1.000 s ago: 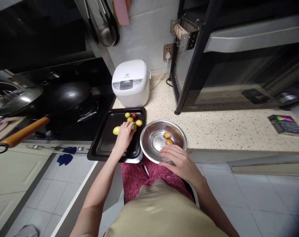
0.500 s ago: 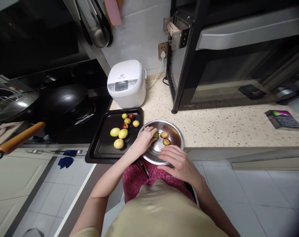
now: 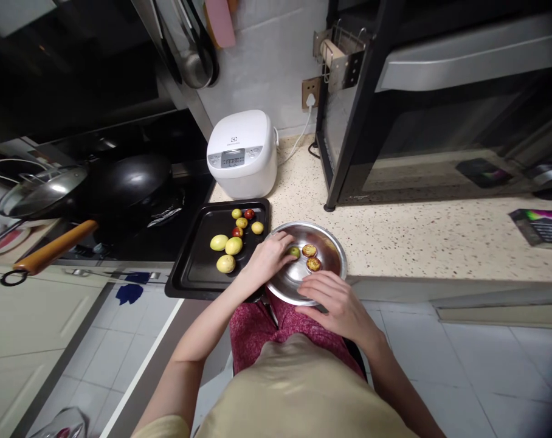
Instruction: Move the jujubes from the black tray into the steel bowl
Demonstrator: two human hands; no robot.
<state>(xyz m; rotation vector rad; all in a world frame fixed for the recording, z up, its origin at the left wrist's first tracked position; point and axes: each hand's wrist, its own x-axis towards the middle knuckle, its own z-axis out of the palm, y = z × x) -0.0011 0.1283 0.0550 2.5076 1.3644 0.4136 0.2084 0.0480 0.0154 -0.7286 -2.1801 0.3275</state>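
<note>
A steel bowl (image 3: pixel 282 287) sits at the counter's front edge. Inside it lie a small green fruit (image 3: pixel 294 252) and two browned, cut-looking round pieces, an upper one (image 3: pixel 309 250) and a lower one (image 3: pixel 313 264). My left hand (image 3: pixel 272 255) reaches over the bowl's left side, thumb and fingers apart, fingertips right beside the green fruit. Whether they touch it is hard to see. At the bowl's front right, my right hand (image 3: pixel 333 299) is open, fingers spread over the rim and holding nothing.
Left of the bowl, a black baking tray (image 3: pixel 196 274) carries several yellow fruits (image 3: pixel 233 246) and two red ones. Behind stands a white rice cooker (image 3: pixel 243 155). A wok (image 3: pixel 130 179) is on the stove; a large oven (image 3: pixel 440 140) stands right, near a small dark box (image 3: pixel 538 226).
My left hand has drawn back slightly from the green fruit, which shows more fully in the bowl. My right hand keeps its place at the rim. The view has shifted slightly.
</note>
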